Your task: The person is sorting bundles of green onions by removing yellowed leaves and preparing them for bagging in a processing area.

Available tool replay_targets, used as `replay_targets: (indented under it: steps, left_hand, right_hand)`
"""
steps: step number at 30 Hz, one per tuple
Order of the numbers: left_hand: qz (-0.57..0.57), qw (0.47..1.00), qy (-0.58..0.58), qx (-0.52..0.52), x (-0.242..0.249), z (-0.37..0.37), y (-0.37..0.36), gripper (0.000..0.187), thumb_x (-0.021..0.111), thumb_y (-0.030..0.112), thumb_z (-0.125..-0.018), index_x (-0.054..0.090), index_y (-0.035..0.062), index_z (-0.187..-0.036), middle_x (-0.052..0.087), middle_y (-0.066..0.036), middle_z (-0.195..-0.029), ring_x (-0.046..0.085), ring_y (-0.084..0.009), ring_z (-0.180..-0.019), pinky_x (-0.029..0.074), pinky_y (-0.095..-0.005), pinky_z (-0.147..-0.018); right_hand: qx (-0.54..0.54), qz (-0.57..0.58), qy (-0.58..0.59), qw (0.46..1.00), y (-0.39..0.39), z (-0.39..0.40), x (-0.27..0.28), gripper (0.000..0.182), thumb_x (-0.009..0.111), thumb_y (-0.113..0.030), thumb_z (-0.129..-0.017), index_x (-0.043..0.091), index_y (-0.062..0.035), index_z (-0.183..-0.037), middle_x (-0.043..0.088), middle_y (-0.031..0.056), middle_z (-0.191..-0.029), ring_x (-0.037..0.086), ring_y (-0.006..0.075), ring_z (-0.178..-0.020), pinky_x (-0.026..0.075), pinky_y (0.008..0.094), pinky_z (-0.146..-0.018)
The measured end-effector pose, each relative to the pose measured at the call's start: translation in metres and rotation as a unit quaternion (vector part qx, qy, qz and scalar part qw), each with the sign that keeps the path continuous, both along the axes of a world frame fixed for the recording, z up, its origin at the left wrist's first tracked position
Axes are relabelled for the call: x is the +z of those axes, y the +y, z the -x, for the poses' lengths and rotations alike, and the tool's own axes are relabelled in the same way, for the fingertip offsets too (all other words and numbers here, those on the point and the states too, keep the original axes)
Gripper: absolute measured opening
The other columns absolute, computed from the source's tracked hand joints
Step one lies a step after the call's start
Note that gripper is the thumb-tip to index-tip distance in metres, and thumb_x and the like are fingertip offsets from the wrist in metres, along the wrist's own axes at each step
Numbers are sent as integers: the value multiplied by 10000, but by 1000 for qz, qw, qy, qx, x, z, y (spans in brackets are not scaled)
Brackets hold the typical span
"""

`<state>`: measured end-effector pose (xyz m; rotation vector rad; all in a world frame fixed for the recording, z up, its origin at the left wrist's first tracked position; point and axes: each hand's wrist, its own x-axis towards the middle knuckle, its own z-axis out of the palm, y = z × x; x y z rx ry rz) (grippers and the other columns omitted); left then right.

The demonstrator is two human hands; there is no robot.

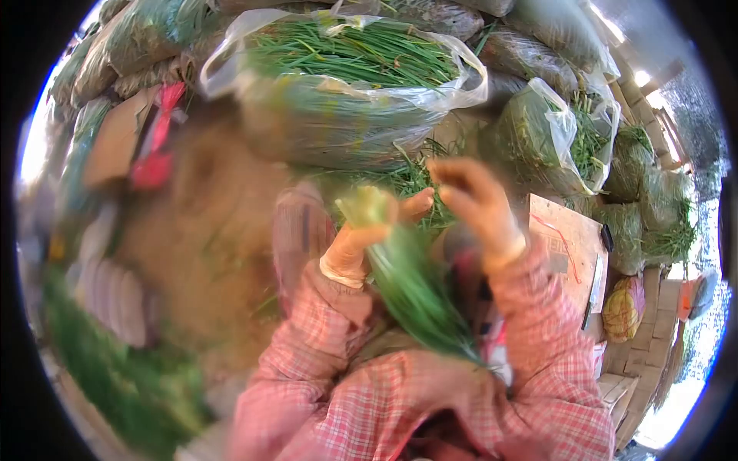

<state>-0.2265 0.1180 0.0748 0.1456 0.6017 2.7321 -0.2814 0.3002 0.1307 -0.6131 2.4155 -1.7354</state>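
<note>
My left hand [360, 244] is closed around a bunch of chives [419, 296], near its pale cut ends. The long green leaves hang down and to the right, toward my lap. My right hand [478, 201] is raised to the right of the bunch, apart from it. Its fingers are bent and blurred, with a gap between thumb and fingers, and nothing shows in them. Behind both hands, loose green stalks [411, 178] lie on the ground.
A large clear bag [338, 127] full of chives stands ahead. To the right are a smaller filled bag [534, 134], a board [550, 211] with a knife [593, 292], and stacked bundles. More greens [127, 384] lie at lower left, beside a pink ribbon's cardboard [115, 142].
</note>
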Motion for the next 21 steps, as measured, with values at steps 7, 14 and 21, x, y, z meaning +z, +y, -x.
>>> replay_targets:
  steps: [7,14,21]
  left_hand:
    - [-38,997,66,8,2,-4,2,296,685,115,-665,565,69,-932,359,-234,-1361,395,-274,-1236,329,-381,-1033]
    - [19,995,67,72,6,-17,-11,347,672,105,-707,528,44,-1017,542,-252,-1150,496,-359,-1125,323,-477,-1031]
    - [375,898,95,210,22,-9,-14,144,538,192,-871,517,71,-947,556,-83,-809,563,-236,-794,475,-389,-739]
  right_hand:
    - [-37,-68,-34,996,8,-55,-14,180,693,-113,-752,624,-27,-895,603,45,-814,549,124,-723,449,251,-659]
    - [-322,-122,0,939,124,-14,-34,176,655,-214,-783,603,-49,-813,597,58,-807,543,177,-762,432,286,-687]
    - [-91,-143,158,973,43,-43,10,350,655,-135,-748,580,-58,-1080,578,80,-1052,522,208,-1020,390,317,-896]
